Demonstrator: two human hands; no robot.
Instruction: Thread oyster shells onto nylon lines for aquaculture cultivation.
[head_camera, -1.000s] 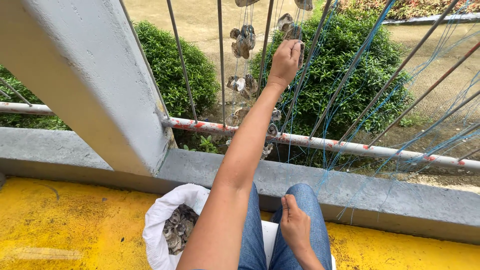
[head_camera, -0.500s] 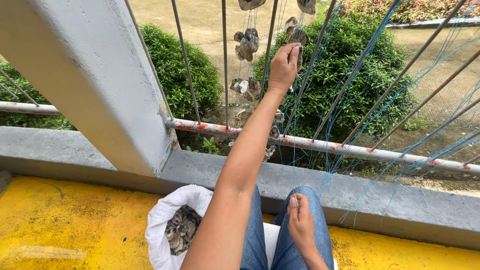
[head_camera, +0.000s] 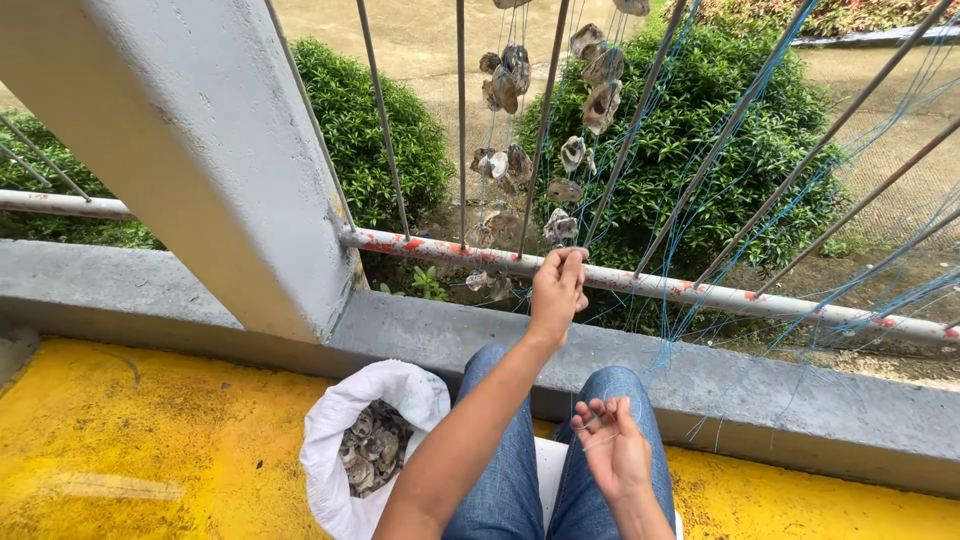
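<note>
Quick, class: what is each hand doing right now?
Left hand: pinched shut on a thin line by the rail.
Right hand: fingers pinching a thin line over the knee.

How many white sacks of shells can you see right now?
1. The white sack sits open on the yellow floor, left of the person's knees, shells showing inside. Others may sit out of frame.

A railing of thin metal bars (head_camera: 383, 120) rises from a horizontal pipe (head_camera: 650, 285), with narrow gaps between the bars — some crossed by blue strings (head_camera: 700, 190) and hanging shell strands (head_camera: 505, 90). A broad grey post (head_camera: 220, 150) blocks the left side. Below the pipe, a slot opens above the concrete curb (head_camera: 800, 390). A white sack (head_camera: 365, 440) stands beside the knees; yellow floor (head_camera: 130, 440) lies open to its left.
</note>
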